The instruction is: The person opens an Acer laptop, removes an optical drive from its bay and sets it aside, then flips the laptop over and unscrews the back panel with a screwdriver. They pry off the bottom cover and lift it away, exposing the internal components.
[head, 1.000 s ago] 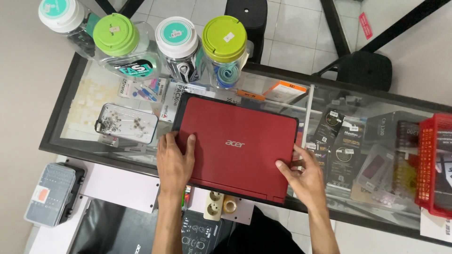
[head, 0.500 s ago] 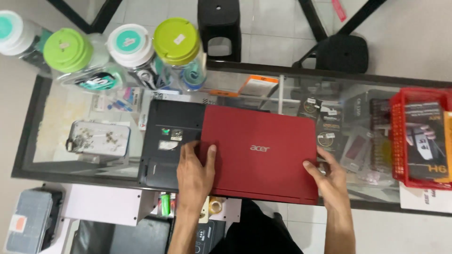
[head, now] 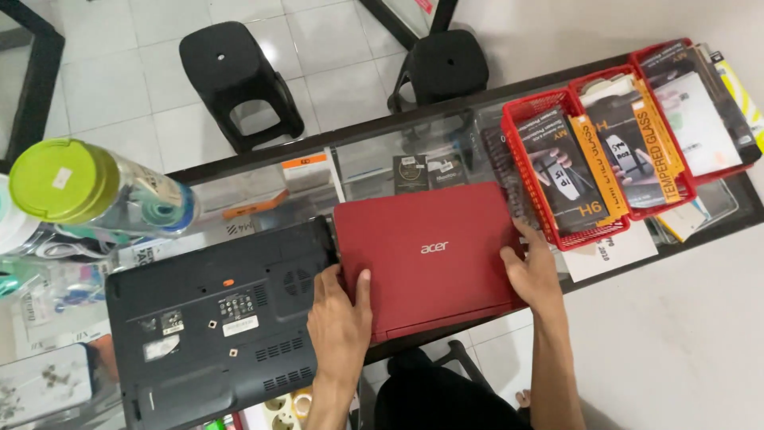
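Observation:
A closed red laptop (head: pixel 426 255) lies on the glass counter (head: pixel 366 171). My left hand (head: pixel 338 318) grips its near left corner, thumb on the lid. My right hand (head: pixel 532 267) holds its right edge, fingers on top. A black laptop (head: pixel 215 318) lies upside down to the left, its vented underside and stickers showing, its right edge touching the red one.
Two red baskets (head: pixel 585 227) of phone accessory packs sit right of the red laptop. A jar with a green lid (head: pixel 76 183) stands at far left. Two black stools (head: pixel 235 76) stand on the tiled floor beyond the counter. A power strip (head: pixel 278 406) lies below.
The red laptop has slid right, off the black laptop it lay on, uncovering the black one. Both hands moved with it. The view has shifted to the right.

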